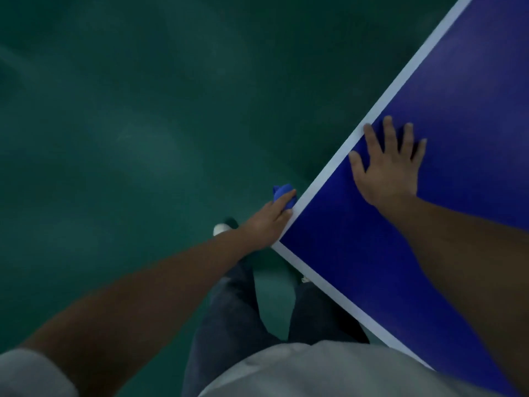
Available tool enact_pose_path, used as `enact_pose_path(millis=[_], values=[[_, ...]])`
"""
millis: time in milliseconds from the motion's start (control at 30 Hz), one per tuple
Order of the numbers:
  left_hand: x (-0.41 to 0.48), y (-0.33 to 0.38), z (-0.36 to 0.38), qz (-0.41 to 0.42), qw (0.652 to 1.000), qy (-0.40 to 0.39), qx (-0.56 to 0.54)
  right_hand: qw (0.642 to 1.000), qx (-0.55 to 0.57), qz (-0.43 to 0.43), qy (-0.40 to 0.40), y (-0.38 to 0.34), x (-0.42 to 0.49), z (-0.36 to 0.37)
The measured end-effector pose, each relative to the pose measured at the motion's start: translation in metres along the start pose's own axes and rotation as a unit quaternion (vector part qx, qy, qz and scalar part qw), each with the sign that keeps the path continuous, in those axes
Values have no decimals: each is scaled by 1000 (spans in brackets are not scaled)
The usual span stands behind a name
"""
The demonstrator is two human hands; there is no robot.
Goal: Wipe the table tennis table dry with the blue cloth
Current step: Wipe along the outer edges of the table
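The blue table tennis table [357, 253] with white border lines fills the right side, its corner near the middle of the view. My left hand [267, 220] sits at the table's side edge just past the corner and grips the bunched blue cloth [282, 193], which sticks out beyond my fingers off the edge. My right hand [388, 164] lies flat on the blue surface with fingers spread, close to the white side line.
A dark green floor [128, 138] surrounds the table on the left. My legs in dark trousers [229, 310] and a white shoe [220, 229] stand at the table's corner.
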State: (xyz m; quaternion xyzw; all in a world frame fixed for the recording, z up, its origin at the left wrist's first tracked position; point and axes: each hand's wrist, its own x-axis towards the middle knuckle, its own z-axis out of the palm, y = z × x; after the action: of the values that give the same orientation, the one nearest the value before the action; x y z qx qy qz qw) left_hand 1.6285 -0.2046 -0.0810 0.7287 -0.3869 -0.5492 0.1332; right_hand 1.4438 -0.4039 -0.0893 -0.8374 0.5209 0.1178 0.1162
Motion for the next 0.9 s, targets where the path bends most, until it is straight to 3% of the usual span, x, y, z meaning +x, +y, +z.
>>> enact_pose_path(millis=[133,267,533,633,767,900], values=[[51,34,-3,61,994,-13,-88,999,20,19,28,0,-3,2],[72,46,-4,55,987,10,-151,999,29,7,45,-1,2,4],[-15,-40,6,45,983,-16,-179,997,22,12,71,0,2,7],[4,-9,0,34,986,-32,-160,996,24,5,87,1,3,10],[96,57,-4,121,983,-7,-141,995,28,4,95,2,6,10],[171,116,-6,152,977,31,-144,996,23,-3,89,6,5,11]])
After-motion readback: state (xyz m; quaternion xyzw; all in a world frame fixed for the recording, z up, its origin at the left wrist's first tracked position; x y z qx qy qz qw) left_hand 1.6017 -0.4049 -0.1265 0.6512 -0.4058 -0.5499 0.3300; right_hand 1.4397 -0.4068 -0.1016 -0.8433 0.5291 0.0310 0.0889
